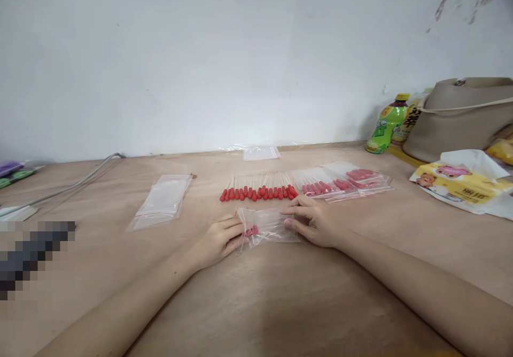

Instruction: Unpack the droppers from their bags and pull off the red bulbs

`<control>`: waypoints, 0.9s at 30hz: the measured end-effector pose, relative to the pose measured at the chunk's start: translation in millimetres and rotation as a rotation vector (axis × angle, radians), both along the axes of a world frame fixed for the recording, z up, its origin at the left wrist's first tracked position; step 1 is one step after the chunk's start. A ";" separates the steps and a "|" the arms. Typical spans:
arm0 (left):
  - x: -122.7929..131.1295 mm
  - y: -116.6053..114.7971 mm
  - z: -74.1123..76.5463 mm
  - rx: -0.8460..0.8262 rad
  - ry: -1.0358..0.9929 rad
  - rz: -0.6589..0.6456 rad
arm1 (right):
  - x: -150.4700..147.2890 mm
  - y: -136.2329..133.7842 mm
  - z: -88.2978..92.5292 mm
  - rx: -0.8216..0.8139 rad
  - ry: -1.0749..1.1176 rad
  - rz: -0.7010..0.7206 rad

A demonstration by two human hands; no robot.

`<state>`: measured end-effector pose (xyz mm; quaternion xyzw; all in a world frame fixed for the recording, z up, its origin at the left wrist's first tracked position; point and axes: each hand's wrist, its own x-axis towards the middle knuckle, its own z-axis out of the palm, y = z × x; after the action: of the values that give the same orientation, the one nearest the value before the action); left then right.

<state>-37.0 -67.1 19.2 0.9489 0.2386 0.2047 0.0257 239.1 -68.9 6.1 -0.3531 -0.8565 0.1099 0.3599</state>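
A clear zip bag (272,223) lies on the table between my two hands, with a small red piece (251,231) inside its left end. My left hand (226,239) is closed on that end, its fingertips partly covered by the plastic. At the other end my right hand (316,222) pinches the bag between thumb and fingers. Just behind the bag is a row of thin clear sticks with red bulb-shaped ends (258,192). To the right, several filled zip bags (340,180) with similar red-ended sticks overlap one another.
A stack of flat zip bags (162,199) lies to the left, with another flat bag (261,154) near the wall. A grey cable (80,181) crosses the left side. At right stand a green bottle (387,124), a beige handbag (465,119) and a yellow printed tissue pack (460,183).
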 end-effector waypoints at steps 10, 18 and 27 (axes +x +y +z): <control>-4.6 -1.6 -4.4 -0.043 -0.213 0.115 | 0.0 -6.3 2.6 -0.005 -0.129 0.076; -10.5 7.3 -1.3 -0.319 -0.684 0.227 | -1.9 -1.9 -4.9 -0.140 -0.005 0.083; -56.8 48.8 15.9 -0.071 -1.073 0.620 | -2.2 -4.5 3.2 -0.022 -0.172 0.052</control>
<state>-93.7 -18.3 35.2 0.5987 0.4638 0.6432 0.1129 236.9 -73.4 9.3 -0.3430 -0.8918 0.0980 0.2782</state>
